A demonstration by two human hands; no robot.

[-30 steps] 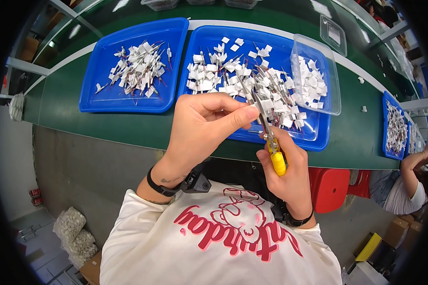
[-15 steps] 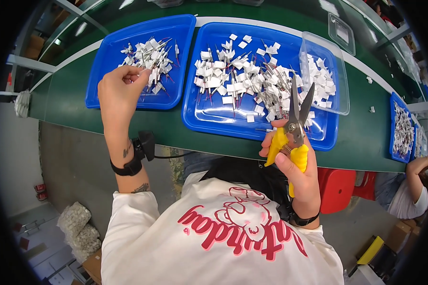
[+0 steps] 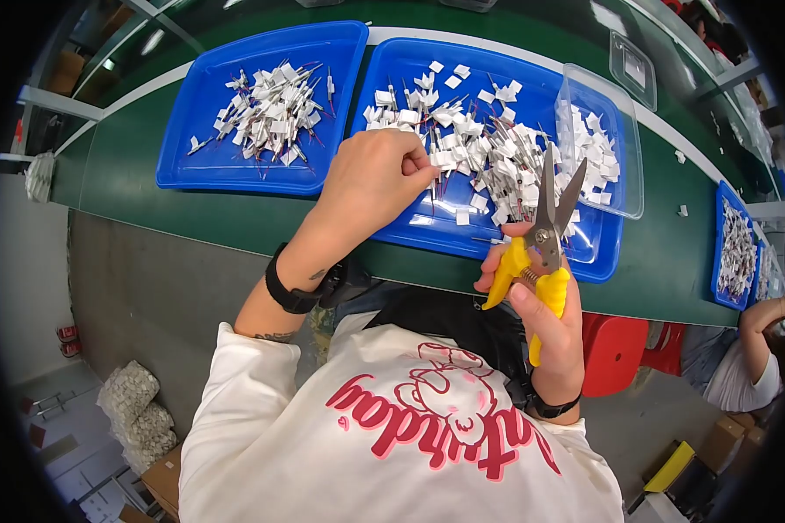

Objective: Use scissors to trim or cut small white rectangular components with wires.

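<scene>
My left hand (image 3: 379,174) is over the left side of the large blue tray (image 3: 401,228). Its thumb and forefinger are pinched together beside a pile of small wired parts with white tags (image 3: 510,170); whatever is between the fingertips cannot be made out. My right hand (image 3: 556,327) grips yellow-handled shears (image 3: 532,270) in front of this tray. The shears point upward, blades apart, with nothing visible between them. To the left, a second blue tray (image 3: 179,166) holds another heap of tagged parts (image 3: 279,109), and one tagged part (image 3: 197,145) lies apart from it.
A clear plastic container (image 3: 624,187) rests over the large tray's right side, with white tags beneath it. On the green table (image 3: 672,253), a clear lid (image 3: 632,70) lies farther back. Another blue tray (image 3: 722,283) is at far right, near another person's arm (image 3: 756,336). A red stool (image 3: 615,353) stands below.
My left hand has moved right, from the left tray to the large tray, uncovering a lone tagged part in the left one. My right hand has stayed nearly still with the shears.
</scene>
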